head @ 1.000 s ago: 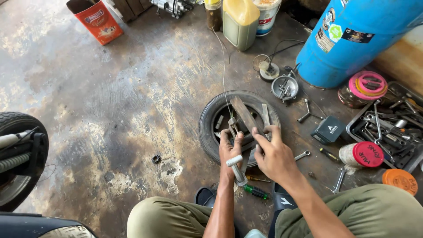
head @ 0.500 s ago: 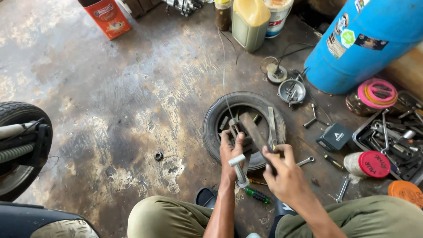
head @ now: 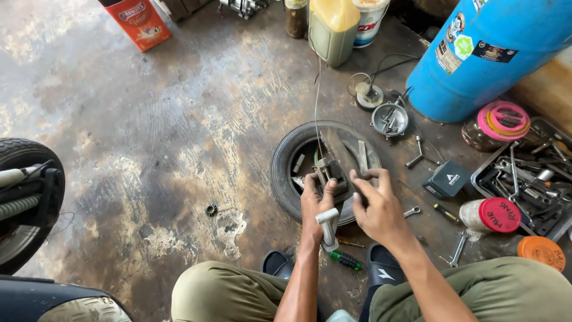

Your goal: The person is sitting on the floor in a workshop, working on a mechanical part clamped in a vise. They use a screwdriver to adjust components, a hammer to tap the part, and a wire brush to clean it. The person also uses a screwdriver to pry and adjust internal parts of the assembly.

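I sit on a stained concrete floor over a small black tyre (head: 286, 164) that lies flat. Across it rests a metal part (head: 339, 158) with flat bars. My left hand (head: 316, 206) grips a grey T-handle tool (head: 328, 229) and touches the metal part. My right hand (head: 375, 206) pinches the part's near end over the tyre's rim. A thin wire (head: 316, 101) runs from the part up toward the back.
A blue drum (head: 482, 53) stands at the back right, a yellow jug (head: 330, 30) and a red box (head: 137, 24) at the back. Tool tray (head: 524, 179), jars, wrenches and a green-handled screwdriver (head: 342, 259) lie right. A vehicle wheel (head: 24, 203) is left.
The view has drifted, so everything sits lower and further right. Both hands stay on the metal part over the tyre; my right hand's fingers have shifted slightly on it.
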